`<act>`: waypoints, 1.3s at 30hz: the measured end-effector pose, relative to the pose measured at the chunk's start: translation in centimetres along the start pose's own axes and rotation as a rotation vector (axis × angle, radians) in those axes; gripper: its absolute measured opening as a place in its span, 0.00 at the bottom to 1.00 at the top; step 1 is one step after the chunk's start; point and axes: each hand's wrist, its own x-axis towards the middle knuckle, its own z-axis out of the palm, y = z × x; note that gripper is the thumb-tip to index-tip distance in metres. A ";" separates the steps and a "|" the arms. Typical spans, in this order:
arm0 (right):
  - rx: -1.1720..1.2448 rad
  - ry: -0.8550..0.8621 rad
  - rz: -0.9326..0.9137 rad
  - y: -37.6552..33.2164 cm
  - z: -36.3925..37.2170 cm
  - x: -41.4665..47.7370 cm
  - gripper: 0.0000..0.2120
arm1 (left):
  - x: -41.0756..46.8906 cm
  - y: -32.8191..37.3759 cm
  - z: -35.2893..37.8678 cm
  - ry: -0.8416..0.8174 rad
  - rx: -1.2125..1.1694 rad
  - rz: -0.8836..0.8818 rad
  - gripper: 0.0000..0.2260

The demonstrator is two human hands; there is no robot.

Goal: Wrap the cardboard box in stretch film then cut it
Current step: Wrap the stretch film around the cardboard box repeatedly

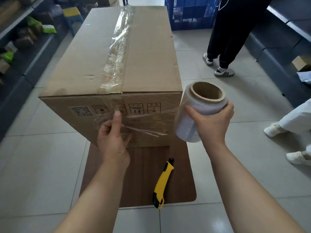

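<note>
Cardboard box [107,68] stands on a wooden board [143,174] — left hand [112,140] pins the film end [144,130] against it, right hand [212,121] grips the stretch film roll [200,111]; yellow cutter [163,184] lies nearby.

A stockroom: goods-laden shelves [25,39], blue crate [190,14], tiled floor [42,157].

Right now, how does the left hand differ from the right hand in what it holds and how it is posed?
The left hand pinches the loose end of the stretch film against the near face of the cardboard box, thumb pointing up; the right hand wraps around the film roll, held off the box's right corner. The left hand touches the box; the right hand does not. Both are bare and joined by the same stretched film.
</note>
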 end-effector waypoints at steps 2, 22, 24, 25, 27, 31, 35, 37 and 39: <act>0.013 -0.003 -0.024 -0.2 0.7 0.1 0.49 | -0.1 -0.1 -0.1 0.008 0.028 0.020 0.13; 0.062 -0.181 -0.111 0.1 1.2 2.1 0.53 | -1.3 -1.3 1.3 0.404 0.010 0.244 0.05; 0.073 -0.190 -0.108 0.0 1.2 2.2 0.53 | -1.8 -1.7 2.2 0.346 0.024 0.232 0.07; 0.084 -0.196 -0.109 0.0 1.2 2.3 0.53 | -1.8 -1.8 2.6 0.296 0.031 0.207 0.10; 0.101 -0.214 -0.103 0.0 1.2 2.4 0.53 | -1.5 -1.7 3.1 0.263 0.009 0.172 0.13; 0.081 -0.238 -0.085 0.1 1.1 2.7 0.55 | -2.3 -2.8 3.3 0.262 -0.020 0.129 0.16; 0.037 -0.308 -0.072 0.0 1.0 3.1 0.58 | -3.1 -4.3 4.2 0.173 0.038 0.069 0.13; 0.037 -0.339 -0.068 0.0 0.8 3.4 0.56 | -2.8 -4.3 4.6 0.177 0.042 0.074 0.14; 0.080 -0.394 -0.059 0.0 0.3 3.8 0.51 | -2.6 -4.3 4.7 0.186 0.039 0.085 0.13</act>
